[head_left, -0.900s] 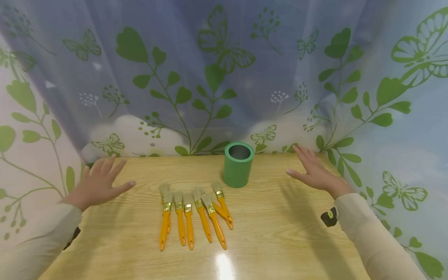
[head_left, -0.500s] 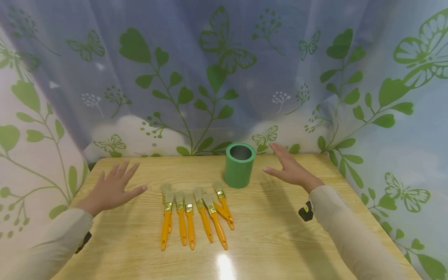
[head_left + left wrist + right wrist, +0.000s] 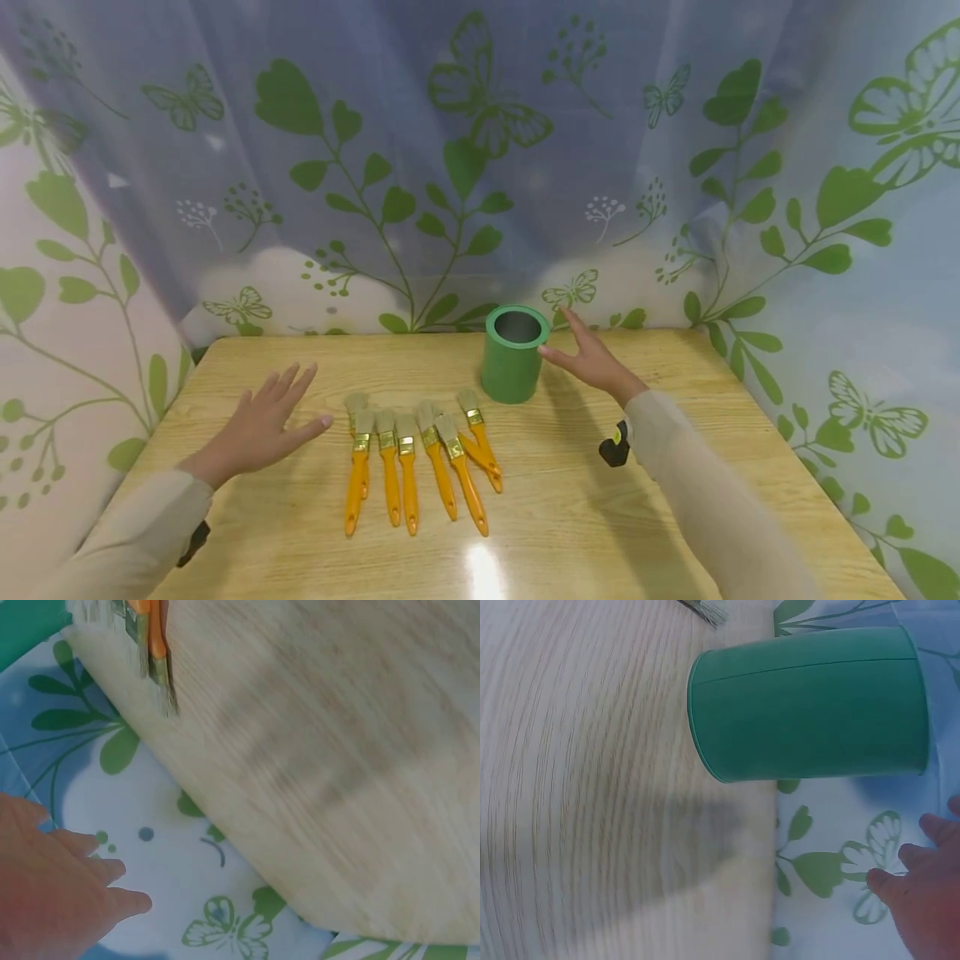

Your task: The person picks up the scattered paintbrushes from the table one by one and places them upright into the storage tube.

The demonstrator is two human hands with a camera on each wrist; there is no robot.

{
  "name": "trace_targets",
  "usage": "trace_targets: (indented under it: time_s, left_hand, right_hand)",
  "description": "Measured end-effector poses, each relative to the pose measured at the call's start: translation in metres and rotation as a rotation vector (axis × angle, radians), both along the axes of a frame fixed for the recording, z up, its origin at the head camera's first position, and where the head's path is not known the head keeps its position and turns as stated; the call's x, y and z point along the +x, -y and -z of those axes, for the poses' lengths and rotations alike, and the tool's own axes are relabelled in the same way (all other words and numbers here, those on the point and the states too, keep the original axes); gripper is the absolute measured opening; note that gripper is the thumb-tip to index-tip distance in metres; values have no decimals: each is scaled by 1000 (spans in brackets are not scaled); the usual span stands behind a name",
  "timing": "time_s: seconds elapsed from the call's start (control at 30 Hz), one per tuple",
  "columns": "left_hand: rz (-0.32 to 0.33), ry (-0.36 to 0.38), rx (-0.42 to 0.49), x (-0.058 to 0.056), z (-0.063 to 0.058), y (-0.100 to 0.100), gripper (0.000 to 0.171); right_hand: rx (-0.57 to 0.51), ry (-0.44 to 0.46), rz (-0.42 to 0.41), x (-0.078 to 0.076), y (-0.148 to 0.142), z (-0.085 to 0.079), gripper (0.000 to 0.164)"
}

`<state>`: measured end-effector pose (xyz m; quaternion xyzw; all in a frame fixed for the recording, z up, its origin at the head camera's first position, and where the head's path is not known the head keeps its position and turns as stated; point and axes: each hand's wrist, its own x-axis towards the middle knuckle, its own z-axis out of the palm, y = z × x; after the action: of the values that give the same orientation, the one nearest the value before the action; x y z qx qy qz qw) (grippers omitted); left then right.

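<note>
We saw the green holder standing upright on the tabletop, between one and two o'clock from the loose row of paintbrushes, whose bristles pointed roughly to twelve. Our right hand hung at the holder's three o'clock, fingers straight, parted and gripping nothing; the thumb overlapped the rim in the head view, and we could not tell whether it touched. Our left hand hovered between nine and ten o'clock from the brushes, its fingers likewise spread and holding nothing. We judged the step in hand to be lining up on the holder, with no grasp made. The next move, we reckoned, called for bringing the right fingers and thumb round its wall without tipping it.
</note>
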<state>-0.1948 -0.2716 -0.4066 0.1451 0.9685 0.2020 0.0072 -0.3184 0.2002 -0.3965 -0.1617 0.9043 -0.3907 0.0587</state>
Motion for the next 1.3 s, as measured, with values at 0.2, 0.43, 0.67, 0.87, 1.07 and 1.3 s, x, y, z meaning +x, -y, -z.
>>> trace_targets:
  time_s: [0.2,0.43,0.67,0.87,1.07,1.3]
  left_hand:
    - [-8,19,60,6,10,-3,85]
    - [-3,13,83,9,18,-6,82]
    - [8,26,126,12,23,-12,82]
    - [21,20,139,15,28,-15,80]
    - [33,12,166,14,32,-15,80]
    - [24,106,259,9,39,-11,84]
  right_hand:
    - [-44,13,39,-10,8,13,97]
    - [-68,20,37,-17,15,15,102]
    - [-99,40,18,-26,21,22,105]
    - [-117,66,-12,-25,25,23,103]
    - [-124,76,-4,-25,28,22,102]
    - [-180,129,-15,-16,32,11,98]
